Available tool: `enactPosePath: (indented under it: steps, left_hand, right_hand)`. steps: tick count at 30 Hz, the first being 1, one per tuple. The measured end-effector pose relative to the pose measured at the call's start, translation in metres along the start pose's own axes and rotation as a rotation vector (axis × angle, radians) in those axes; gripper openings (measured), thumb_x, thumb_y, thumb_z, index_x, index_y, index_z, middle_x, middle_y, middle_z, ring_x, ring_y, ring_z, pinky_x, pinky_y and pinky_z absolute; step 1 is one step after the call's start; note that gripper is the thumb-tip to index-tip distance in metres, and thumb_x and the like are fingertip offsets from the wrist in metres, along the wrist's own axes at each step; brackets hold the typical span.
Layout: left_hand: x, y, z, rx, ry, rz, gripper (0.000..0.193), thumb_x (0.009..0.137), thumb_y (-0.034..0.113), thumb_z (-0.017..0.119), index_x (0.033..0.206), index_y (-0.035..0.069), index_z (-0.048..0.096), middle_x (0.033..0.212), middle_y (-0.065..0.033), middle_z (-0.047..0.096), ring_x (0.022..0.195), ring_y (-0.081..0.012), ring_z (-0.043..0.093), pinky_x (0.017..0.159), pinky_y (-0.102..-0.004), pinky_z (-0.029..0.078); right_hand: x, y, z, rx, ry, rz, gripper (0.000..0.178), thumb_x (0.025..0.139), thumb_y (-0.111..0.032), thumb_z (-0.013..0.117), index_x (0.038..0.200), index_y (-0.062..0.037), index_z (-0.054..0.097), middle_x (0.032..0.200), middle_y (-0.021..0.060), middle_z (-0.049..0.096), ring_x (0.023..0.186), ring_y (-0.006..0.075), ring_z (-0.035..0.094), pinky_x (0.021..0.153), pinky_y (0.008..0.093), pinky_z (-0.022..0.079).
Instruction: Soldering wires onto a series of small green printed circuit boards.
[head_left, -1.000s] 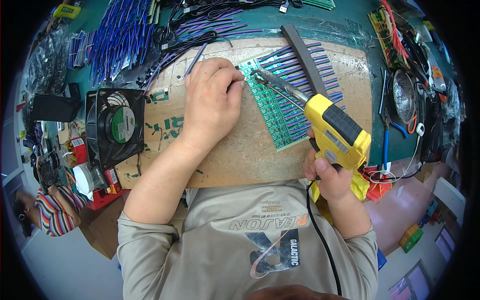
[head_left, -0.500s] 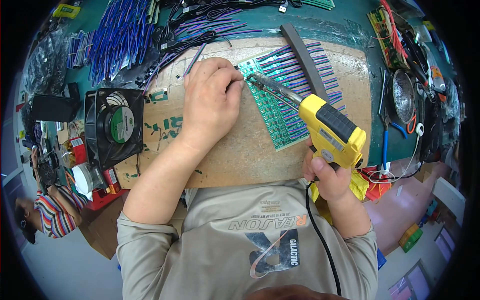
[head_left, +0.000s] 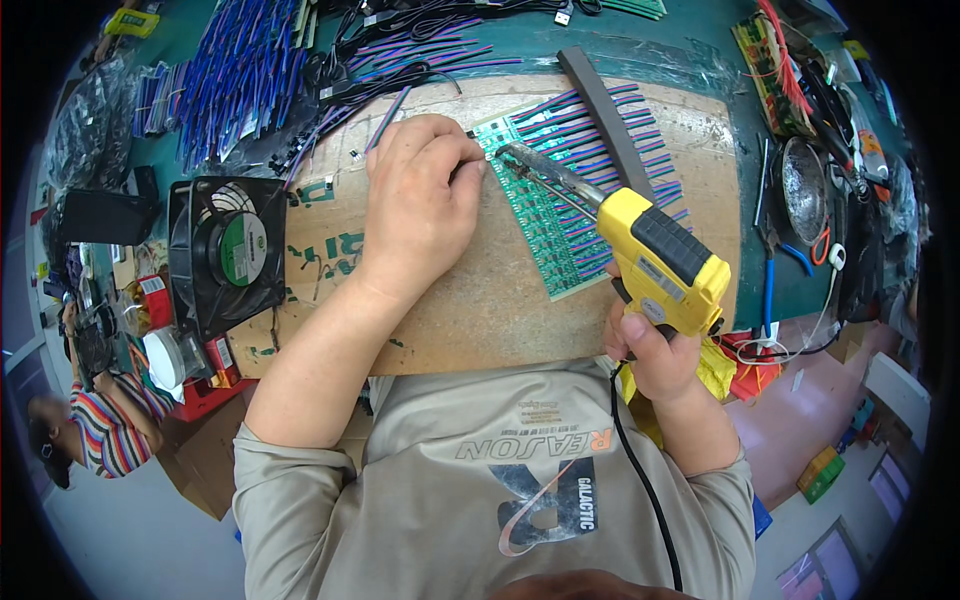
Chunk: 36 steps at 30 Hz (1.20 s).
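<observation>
My right hand (head_left: 652, 345) grips the handle of a yellow-and-black soldering gun (head_left: 665, 265). Its metal tip reaches up and left to the upper-left part of a green panel of small circuit boards (head_left: 545, 225). Close by that tip, my left hand (head_left: 425, 195) is closed at the panel's left edge, thumb and fingers pinched together. Whatever the fingertips hold is hidden. Rows of striped purple, black and blue wires (head_left: 650, 145) run rightward from the panel. A dark grey bar (head_left: 607, 120) lies across these wires.
Under the work is a worn brown board (head_left: 480, 330). A black fan (head_left: 228, 255) stands at its left. Bundled wires (head_left: 245, 85) and black cables fill the back left. At right lie a metal bowl (head_left: 803, 185) and blue-handled pliers (head_left: 770, 285). Another person (head_left: 115, 425) sits far left.
</observation>
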<state>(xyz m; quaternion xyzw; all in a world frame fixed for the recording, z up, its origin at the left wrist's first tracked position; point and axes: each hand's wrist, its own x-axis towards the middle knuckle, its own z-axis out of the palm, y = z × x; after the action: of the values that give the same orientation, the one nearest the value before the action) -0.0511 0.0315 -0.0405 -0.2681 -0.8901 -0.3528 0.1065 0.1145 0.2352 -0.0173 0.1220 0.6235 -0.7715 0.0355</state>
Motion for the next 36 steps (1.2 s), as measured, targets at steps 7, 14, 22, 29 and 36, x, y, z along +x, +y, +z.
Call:
enactPosePath:
  steps: [7, 14, 22, 29, 36]
  left_hand:
    - [0.002, -0.003, 0.006, -0.066, 0.027, 0.078, 0.009, 0.074, 0.004, 0.068, 0.082, 0.004, 0.063, 0.094, -0.0107, 0.061, 0.093, -0.0322, 0.056, 0.083, -0.0424, 0.043]
    - [0.001, 0.009, 0.004, -0.034, -0.026, -0.035, 0.009, 0.076, 0.002, 0.068, 0.083, 0.003, 0.064, 0.096, -0.0115, 0.061, 0.094, -0.03, 0.057, 0.084, -0.0377, 0.045]
    - [-0.003, 0.002, 0.001, -0.02, 0.004, -0.038, 0.009, 0.075, 0.003, 0.068, 0.083, 0.002, 0.064, 0.095, -0.0122, 0.061, 0.094, -0.031, 0.057, 0.084, -0.0386, 0.045]
    - [0.002, -0.002, -0.018, -0.032, 0.06, 0.088, 0.011, 0.079, 0.005, 0.068, 0.089, 0.002, 0.065, 0.094, -0.012, 0.062, 0.088, -0.0309, 0.061, 0.078, -0.0371, 0.049]
    - [-0.011, -0.037, -0.061, 0.33, 0.081, -0.177, 0.011, 0.083, 0.01, 0.065, 0.09, 0.003, 0.068, 0.093, -0.0124, 0.064, 0.088, -0.0315, 0.062, 0.078, -0.0383, 0.049]
  right_hand:
    - [-0.019, -0.009, -0.02, 0.032, 0.261, -0.11, 0.068, 0.082, -0.034, 0.069, 0.13, 0.0058, 0.041, 0.061, 0.0017, 0.045, 0.046, 0.0124, 0.044, 0.044, 0.0258, 0.036]
    - [-0.043, -0.051, -0.103, -0.057, 0.602, -0.611, 0.067, 0.085, -0.028, 0.065, 0.133, 0.0072, 0.036, 0.067, 0.0043, 0.049, 0.051, 0.0138, 0.046, 0.05, 0.0278, 0.041]
    - [-0.034, -0.047, -0.12, -0.163, 0.652, -0.496, 0.041, 0.091, -0.015, 0.055, 0.125, 0.0064, 0.045, 0.063, 0.0046, 0.047, 0.048, 0.0124, 0.045, 0.045, 0.0262, 0.039]
    - [-0.029, -0.013, -0.053, 0.29, 0.239, -0.378, 0.068, 0.087, -0.026, 0.064, 0.14, 0.0019, 0.031, 0.071, 0.0037, 0.047, 0.057, 0.0143, 0.048, 0.052, 0.0283, 0.044]
    - [-0.019, 0.013, -0.009, 0.233, 0.036, -0.176, 0.072, 0.083, -0.033, 0.069, 0.135, 0.0024, 0.034, 0.069, 0.0023, 0.047, 0.054, 0.0126, 0.047, 0.05, 0.0281, 0.042]
